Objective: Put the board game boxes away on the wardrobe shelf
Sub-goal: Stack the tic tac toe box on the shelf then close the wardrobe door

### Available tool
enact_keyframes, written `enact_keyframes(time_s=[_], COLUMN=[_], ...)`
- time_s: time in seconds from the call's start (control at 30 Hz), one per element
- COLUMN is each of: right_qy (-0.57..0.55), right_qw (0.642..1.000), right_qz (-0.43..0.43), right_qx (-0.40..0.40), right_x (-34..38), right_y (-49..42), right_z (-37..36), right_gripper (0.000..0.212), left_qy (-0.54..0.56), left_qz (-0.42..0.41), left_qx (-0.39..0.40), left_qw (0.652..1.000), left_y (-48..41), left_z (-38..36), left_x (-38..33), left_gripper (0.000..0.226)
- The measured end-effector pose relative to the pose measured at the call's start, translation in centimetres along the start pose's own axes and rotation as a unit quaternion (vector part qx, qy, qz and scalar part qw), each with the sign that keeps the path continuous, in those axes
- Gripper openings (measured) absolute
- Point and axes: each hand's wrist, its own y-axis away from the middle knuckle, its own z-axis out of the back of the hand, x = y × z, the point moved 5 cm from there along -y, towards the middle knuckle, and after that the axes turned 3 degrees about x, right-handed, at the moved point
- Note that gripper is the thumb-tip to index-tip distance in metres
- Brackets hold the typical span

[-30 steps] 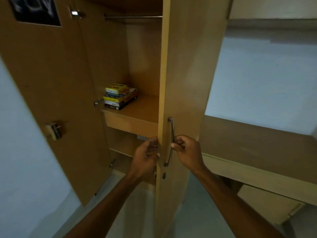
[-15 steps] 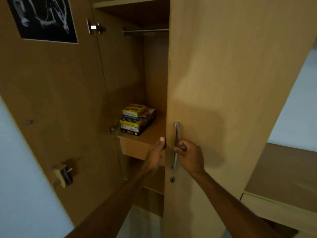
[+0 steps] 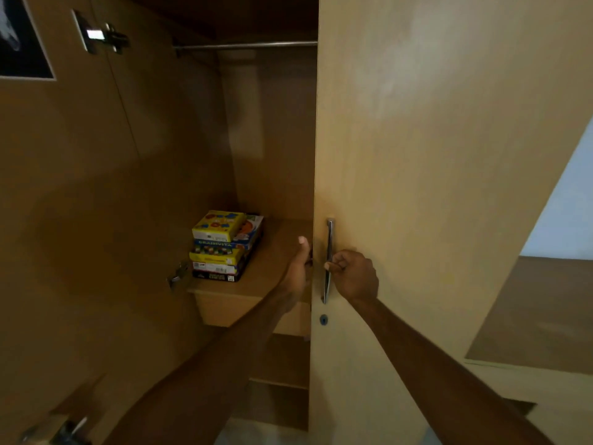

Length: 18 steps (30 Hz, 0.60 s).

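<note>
The boxes (image 3: 224, 245) sit stacked on the shelf (image 3: 266, 268) at my ten o'clock, inside the wardrobe. The door (image 3: 417, 187) stands at one o'clock, its handle (image 3: 328, 239) right of the shelf.

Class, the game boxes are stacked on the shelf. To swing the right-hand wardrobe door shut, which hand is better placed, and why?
Right. The right hand already grips the metal handle on the door front. The left hand holds the door's edge, where closing would likely pinch its fingers.
</note>
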Motion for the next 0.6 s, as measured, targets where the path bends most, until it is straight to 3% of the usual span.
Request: enact_keyframes(time_s=[0.1, 0.2, 0.37, 0.5, 0.6], right_qy=[0.003, 0.004, -0.005, -0.020, -0.032], right_qw=[1.000, 1.000, 1.000, 0.999, 0.998], right_qz=[-0.015, -0.024, -0.012, 0.029, 0.045], right_qx=[-0.001, -0.005, -0.001, 0.017, 0.021], right_x=[0.0, -0.1, -0.1, -0.7, -1.5], right_y=[-1.2, -2.0, -2.7, -1.9, 0.0], right_z=[-0.5, -0.9, -1.5, -1.6, -1.4], right_gripper=[0.015, 0.014, 0.007, 0.012, 0.015], left_qy=[0.009, 0.037, 0.050, -0.005, -0.030], left_qz=[0.008, 0.010, 0.007, -0.014, -0.067], left_qx=[0.011, 0.004, 0.006, 0.008, -0.068], left_qw=[1.000, 0.999, 0.999, 1.000, 0.995], left_y=[-1.4, -2.4, -3.8, -3.5, -1.0], left_z=[0.1, 0.3, 0.6, 1.6, 3.5], left_x=[-0.1, -0.3, 0.1, 0.7, 1.7], left_gripper=[0.073, 0.093, 0.096, 0.075, 0.047])
